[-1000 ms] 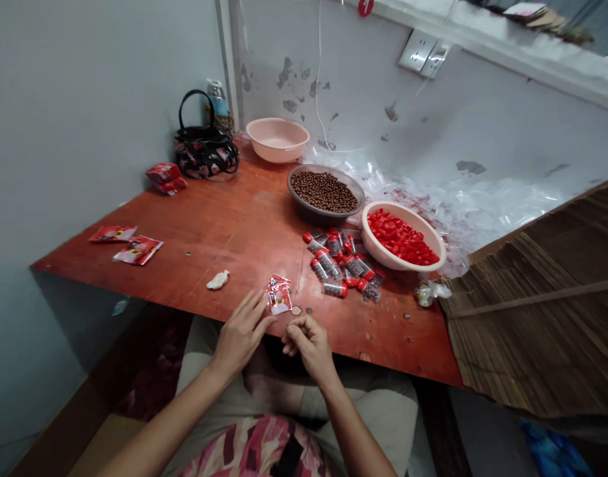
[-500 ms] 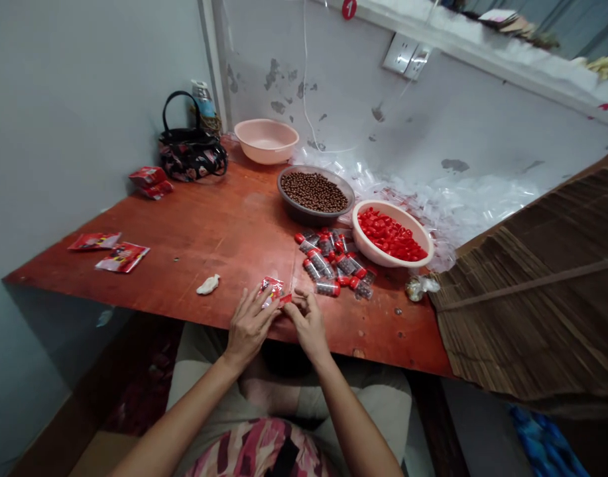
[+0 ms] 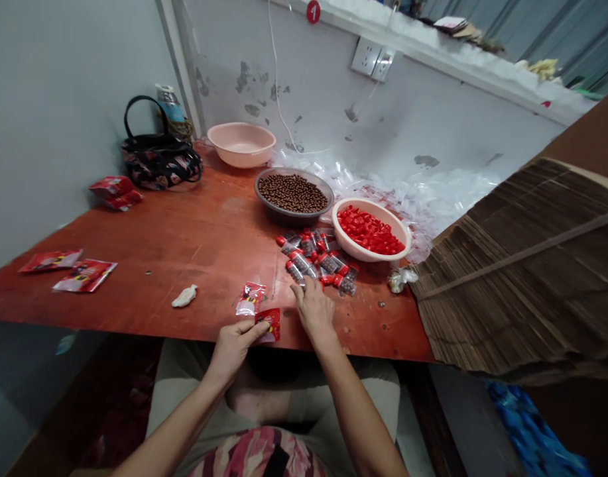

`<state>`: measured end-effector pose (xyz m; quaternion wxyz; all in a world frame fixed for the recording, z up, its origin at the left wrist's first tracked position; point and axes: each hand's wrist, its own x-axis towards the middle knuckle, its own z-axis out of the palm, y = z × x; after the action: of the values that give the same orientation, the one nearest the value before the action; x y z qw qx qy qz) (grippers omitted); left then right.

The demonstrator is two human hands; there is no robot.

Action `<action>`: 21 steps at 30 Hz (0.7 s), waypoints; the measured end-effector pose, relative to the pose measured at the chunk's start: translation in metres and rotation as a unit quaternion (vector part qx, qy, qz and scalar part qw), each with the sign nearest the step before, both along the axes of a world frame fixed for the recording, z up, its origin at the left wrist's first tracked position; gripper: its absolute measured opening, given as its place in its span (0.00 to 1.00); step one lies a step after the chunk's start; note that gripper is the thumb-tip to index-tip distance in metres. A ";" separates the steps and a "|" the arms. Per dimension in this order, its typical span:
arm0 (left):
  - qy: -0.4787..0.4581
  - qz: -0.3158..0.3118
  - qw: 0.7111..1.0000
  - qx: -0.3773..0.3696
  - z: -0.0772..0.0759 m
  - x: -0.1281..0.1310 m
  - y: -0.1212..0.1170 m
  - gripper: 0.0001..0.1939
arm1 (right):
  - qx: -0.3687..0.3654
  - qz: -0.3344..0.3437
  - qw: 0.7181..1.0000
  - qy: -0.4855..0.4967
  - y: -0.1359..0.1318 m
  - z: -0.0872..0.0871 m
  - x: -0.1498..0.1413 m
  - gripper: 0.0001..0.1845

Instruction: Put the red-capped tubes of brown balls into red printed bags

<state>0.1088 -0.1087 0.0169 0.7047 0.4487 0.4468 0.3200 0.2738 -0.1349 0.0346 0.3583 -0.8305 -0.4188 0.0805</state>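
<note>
My left hand [image 3: 237, 344] pinches a small red printed packet [image 3: 270, 326] between thumb and fingers at the table's front edge. Another red packet [image 3: 250, 298] lies flat just beyond it. My right hand [image 3: 314, 310] is at the near edge of a pile of small clear bottles [image 3: 328, 263] with red caps and dark brown balls inside. Its fingers are curled on the nearest bottle, which they mostly cover.
Behind the pile are a bowl of brown balls [image 3: 294, 194], a bowl of red caps [image 3: 368, 232] and a pink basin [image 3: 241, 146]. Red packets [image 3: 85, 275], a white scrap [image 3: 184, 296] and a handbag [image 3: 162, 161] are leftward. Stacked cardboard [image 3: 522, 265] bounds the right.
My hands have moved apart. My left hand has drawn one red packet nearer to me, off the other. My right hand has left the packets and reached the bottles. The view has shifted right.
</note>
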 end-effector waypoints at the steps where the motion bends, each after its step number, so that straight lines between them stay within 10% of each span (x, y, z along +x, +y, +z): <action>1: 0.018 -0.007 1.000 0.018 0.000 0.001 -0.001 0.13 | -0.039 -0.014 0.998 -0.055 0.004 0.001 0.004 0.16; 9: -0.056 0.027 0.994 -0.094 0.002 0.002 0.001 0.12 | -0.154 0.049 0.957 -0.243 -0.010 0.000 0.019 0.13; 21: -0.213 0.151 0.933 -0.246 0.010 0.023 0.013 0.02 | -0.185 -0.054 0.976 -0.103 0.005 0.004 0.045 0.27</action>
<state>0.1321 -0.0954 0.0272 0.8154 0.1097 0.4133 0.3902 0.3192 -0.1304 0.0382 0.1577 -0.9074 -0.3862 0.0514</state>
